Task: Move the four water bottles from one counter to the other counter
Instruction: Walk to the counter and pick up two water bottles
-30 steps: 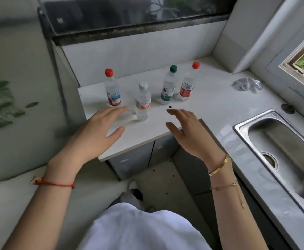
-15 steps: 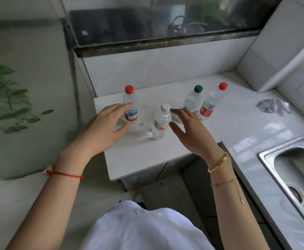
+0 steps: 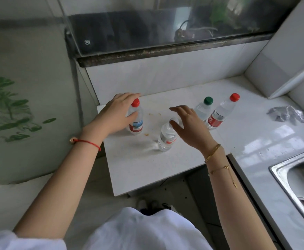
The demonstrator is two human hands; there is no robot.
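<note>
Four water bottles stand on the white counter (image 3: 144,170). My left hand (image 3: 116,114) wraps the left red-capped bottle (image 3: 136,123), thumb across its front and fingers behind its neck; the bottle still rests on the counter. My right hand (image 3: 189,125) hovers with spread fingers over the small white-capped bottle (image 3: 165,142), its thumb beside the cap, not gripping. Behind that hand stand the green-capped bottle (image 3: 204,108), partly hidden, and the second red-capped bottle (image 3: 219,115).
A longer grey counter (image 3: 252,141) joins on the right, holding a steel sink (image 3: 281,170) and a crumpled clear plastic piece (image 3: 286,115). A glass tank (image 3: 147,29) sits on the ledge above the tiled back wall. Small orange stains mark the counter between the bottles.
Both hands have moved forward. The left went from beside the left red-capped bottle to around it. The right came over the white-capped bottle. The view shifted left.
</note>
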